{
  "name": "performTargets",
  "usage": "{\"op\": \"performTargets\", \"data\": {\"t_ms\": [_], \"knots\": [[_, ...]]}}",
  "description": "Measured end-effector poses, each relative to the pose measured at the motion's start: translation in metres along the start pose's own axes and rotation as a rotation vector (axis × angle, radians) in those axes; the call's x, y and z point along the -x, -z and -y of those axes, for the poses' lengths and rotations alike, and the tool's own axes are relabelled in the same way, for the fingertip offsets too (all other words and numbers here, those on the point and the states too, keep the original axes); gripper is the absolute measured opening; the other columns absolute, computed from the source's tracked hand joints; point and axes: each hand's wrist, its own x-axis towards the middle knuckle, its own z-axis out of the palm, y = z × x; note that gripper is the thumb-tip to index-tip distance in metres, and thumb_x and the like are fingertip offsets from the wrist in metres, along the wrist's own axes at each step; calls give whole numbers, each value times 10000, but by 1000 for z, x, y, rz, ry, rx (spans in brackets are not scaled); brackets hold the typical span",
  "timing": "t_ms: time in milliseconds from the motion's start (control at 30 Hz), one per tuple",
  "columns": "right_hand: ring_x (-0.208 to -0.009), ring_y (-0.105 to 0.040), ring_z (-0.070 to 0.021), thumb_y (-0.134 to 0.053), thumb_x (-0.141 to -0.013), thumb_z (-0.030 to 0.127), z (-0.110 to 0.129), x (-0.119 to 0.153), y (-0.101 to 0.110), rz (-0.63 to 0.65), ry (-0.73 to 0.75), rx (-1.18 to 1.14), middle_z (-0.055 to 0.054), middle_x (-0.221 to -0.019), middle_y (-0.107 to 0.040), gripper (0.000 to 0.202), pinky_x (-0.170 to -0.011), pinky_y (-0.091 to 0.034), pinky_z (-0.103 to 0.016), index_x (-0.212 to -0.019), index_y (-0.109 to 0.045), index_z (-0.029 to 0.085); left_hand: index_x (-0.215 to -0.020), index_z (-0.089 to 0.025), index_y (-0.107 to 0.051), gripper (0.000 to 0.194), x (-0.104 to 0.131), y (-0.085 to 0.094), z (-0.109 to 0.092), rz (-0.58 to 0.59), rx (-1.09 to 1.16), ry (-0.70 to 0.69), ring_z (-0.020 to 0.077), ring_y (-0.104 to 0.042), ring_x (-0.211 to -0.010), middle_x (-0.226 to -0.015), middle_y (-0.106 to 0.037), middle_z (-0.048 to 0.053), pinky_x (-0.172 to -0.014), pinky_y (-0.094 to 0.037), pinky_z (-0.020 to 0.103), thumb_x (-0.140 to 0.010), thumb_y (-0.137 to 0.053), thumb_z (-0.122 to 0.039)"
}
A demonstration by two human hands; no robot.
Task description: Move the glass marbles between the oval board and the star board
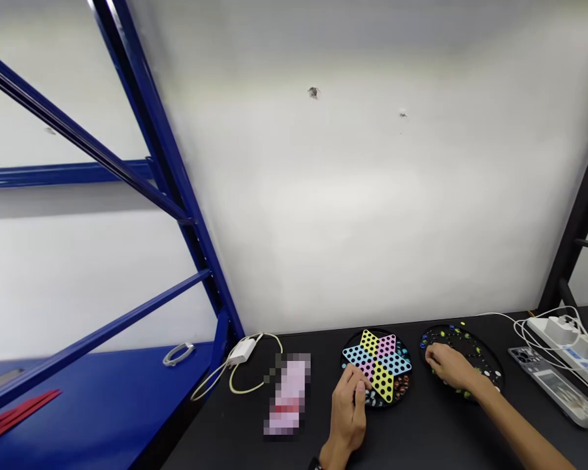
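Note:
A Chinese checkers board (386,382) lies on the black table, its star-shaped face yellow, pink and light blue with rows of dark holes. Marbles show in the round black base around the star. My left hand (349,408) grips the board's near left edge, with fingertips over the pink point. To the right is a round black tray (490,358) with scattered marbles, several green, blue and white. My right hand (451,367) reaches over that tray's left part. Its fingers are bent together in a pinch, and whatever is between them is hidden.
A pixelated pinkish packet (289,395) lies left of the board, near a white adapter (242,351) with a looped cable. At right are a phone (561,388) and a white power strip (573,349) with tangled cords. A blue metal frame (176,163) stands at left; a white wall rises behind.

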Motion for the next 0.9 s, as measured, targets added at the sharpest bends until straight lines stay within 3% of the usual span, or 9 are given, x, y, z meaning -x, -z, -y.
{"op": "performTargets", "data": {"t_ms": [200, 367, 467, 533, 633, 800, 900], "knots": [[-740, -600, -214, -454, -881, 392, -4, -3, 4, -27, -6, -66, -10, -739, -645, 204, -724, -463, -313, -817, -587, 252, -758, -217, -554, 471, 0, 0, 0, -3, 4, -1, 183, -566, -717, -795, -570, 32, -676, -439, 296, -1066, -254, -409], [-950, -631, -252, -320, -914, 442, -21, -5, 26, -162, -50, -174, -68, -960, -707, 362, -847, -484, -352, -878, -619, 242, -749, -222, -543, 495, 1, 0, -1, 8, 0, 10, 188, -561, -717, -793, -566, 35, -679, -445, 299, -1066, -234, -443], [-783, -617, -239, -421, -871, 486, -30, -1, 31, -143, -75, -189, -35, -770, -661, 320, -742, -485, -342, -809, -616, 239, -753, -222, -545, 499, 0, -1, -1, 10, -1, 9, 188, -564, -720, -795, -566, 33, -681, -447, 299, -1067, -229, -446], [-672, -574, -207, -536, -823, 495, -32, 4, 28, -95, -81, -172, 13, -661, -595, 269, -678, -462, -316, -834, -622, 240, -750, -222, -545, 499, 0, -2, 0, 11, -3, 6, 189, -566, -725, -794, -568, 32, -683, -447, 298, -1067, -230, -444], [-672, -578, -195, -596, -819, 471, -27, 12, 15, -29, -77, -34, 34, -670, -599, 245, -662, -426, -293, -934, -601, 254, -751, -221, -547, 502, 0, -2, 2, 14, -5, 3, 186, -564, -724, -792, -565, 32, -685, -450, 297, -1068, -228, -444], [-855, -675, -251, -475, -931, 380, -19, 13, -3, -4, -15, 166, -59, -991, -710, 138, -739, -420, -324, -974, -539, 265, -747, -219, -534, 481, 1, -2, 3, 16, -5, 9, 183, -565, -725, -795, -561, 28, -687, -444, 296, -1068, -241, -424], [-841, -689, -298, -507, -914, 386, -20, 7, -7, -29, -46, 86, -90, -874, -704, 146, -753, -426, -353, -942, -538, 246, -742, -219, -533, 478, 0, -1, 3, 12, -2, 0, 181, -564, -711, -786, -560, 26, -680, -444, 297, -1068, -246, -420]]}}
